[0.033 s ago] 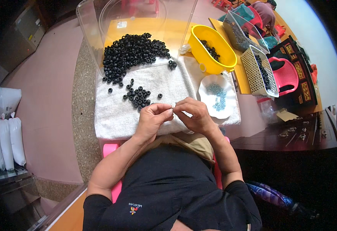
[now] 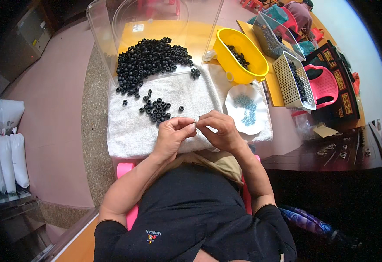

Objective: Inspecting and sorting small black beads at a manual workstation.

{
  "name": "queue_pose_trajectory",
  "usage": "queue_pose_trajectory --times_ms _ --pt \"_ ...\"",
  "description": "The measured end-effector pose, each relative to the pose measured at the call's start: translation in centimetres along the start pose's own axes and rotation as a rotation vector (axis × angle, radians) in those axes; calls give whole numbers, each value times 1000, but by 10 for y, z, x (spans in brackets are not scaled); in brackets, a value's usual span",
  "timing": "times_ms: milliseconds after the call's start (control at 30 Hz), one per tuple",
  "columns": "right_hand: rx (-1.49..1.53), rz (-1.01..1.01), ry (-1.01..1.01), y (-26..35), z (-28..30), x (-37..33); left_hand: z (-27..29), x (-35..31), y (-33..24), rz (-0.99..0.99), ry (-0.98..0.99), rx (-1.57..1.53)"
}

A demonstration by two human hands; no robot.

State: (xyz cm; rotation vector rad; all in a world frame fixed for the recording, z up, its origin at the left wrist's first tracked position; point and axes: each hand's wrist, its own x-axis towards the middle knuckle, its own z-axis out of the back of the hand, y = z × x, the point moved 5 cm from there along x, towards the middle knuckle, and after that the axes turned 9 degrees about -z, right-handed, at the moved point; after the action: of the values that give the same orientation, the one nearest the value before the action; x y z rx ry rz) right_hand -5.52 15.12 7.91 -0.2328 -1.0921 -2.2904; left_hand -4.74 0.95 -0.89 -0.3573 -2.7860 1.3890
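The left hand (image 2: 172,135) and right hand (image 2: 220,130) meet, fingers (image 2: 187,130) pinched on a tiny, unclear piece (image 2: 197,122), apparently mid-step. Loose black beads (image 2: 157,109) lie on the white towel (image 2: 132,133); a larger heap (image 2: 149,61) seems left beyond.

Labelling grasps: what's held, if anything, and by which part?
Can't tell: left hand and right hand pinch close together, but anything between their fingertips is too small to make out.

Pinkish floor (image 2: 55,122), speckled strip (image 2: 95,131); pale wall (image 2: 350,37), pink chair (image 2: 325,88) at right.
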Motion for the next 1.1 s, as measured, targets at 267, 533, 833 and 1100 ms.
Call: queue_pose_trajectory --times_ms 267,533,833,1100 --pt "13 -22 -34 -5 -7 -2 2 -2 2 -4 -39 -3" --pt "77 -48 -6 -8 -8 2 2 0 -2 8 -84 -66" --pt "42 -143 -30 -24 3 12 6 3 -8 -28 -127 -129" --pt "-435 -217 52 -81 -14 46 2 3 1 -16 -90 -124"
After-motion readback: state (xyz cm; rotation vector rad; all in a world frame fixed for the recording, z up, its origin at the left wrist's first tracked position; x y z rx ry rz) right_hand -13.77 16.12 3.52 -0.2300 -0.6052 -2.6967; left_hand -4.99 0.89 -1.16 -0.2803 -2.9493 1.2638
